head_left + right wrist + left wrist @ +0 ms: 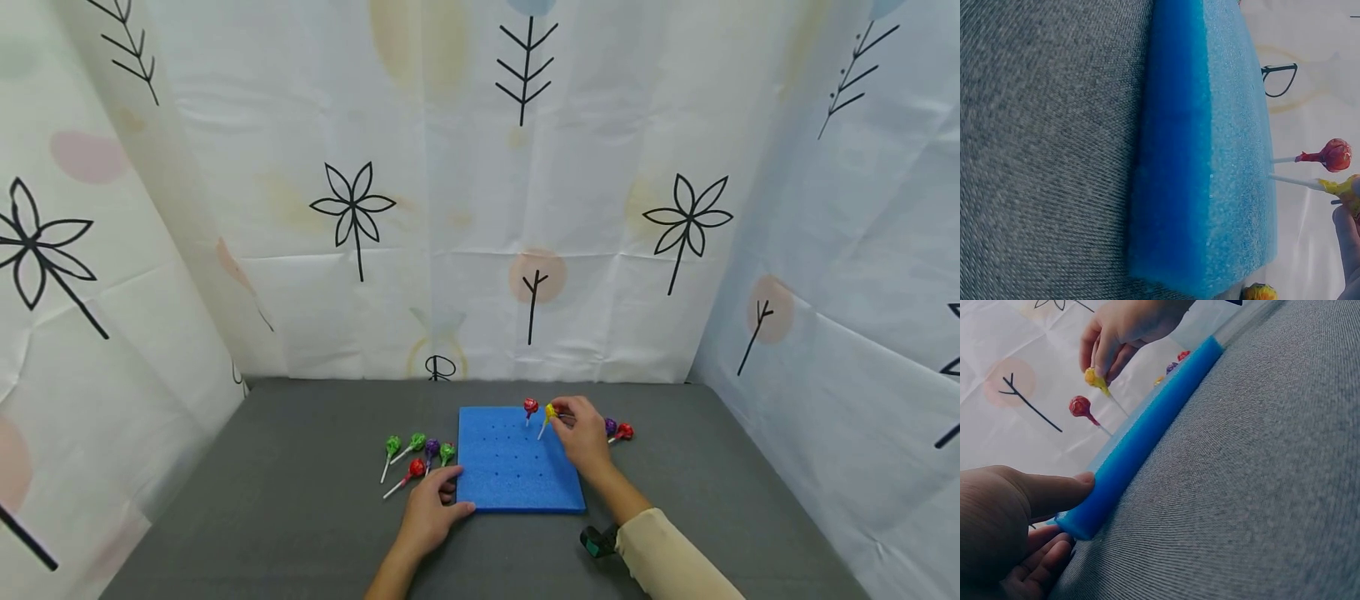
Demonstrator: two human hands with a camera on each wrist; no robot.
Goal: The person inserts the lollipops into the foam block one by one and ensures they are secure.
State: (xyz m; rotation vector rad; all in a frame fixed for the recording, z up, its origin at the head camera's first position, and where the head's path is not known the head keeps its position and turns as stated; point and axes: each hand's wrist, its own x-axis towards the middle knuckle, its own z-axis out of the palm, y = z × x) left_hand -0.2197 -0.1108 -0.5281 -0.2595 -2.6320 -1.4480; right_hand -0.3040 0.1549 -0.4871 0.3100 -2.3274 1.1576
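My right hand [581,432] pinches the wrapped head of a yellow lollipop [550,412]. Its white stick slants down to the upper right part of a blue foam board [517,493], which has small holes in its top. Beside it, a red lollipop [531,406] stands in the board, stick down. At the board's near left corner, my left hand [431,515] grips the edge. In the left wrist view its thumb [1063,492] presses the board's side and the other fingers curl by the corner.
Left of the board lie several lollipops, among them a green one [392,445] and a red one [416,468]. Right of it, partly behind my right hand, are a purple lollipop [611,427] and another red lollipop [625,431]. A dark device [597,542] sits by the right cuff.
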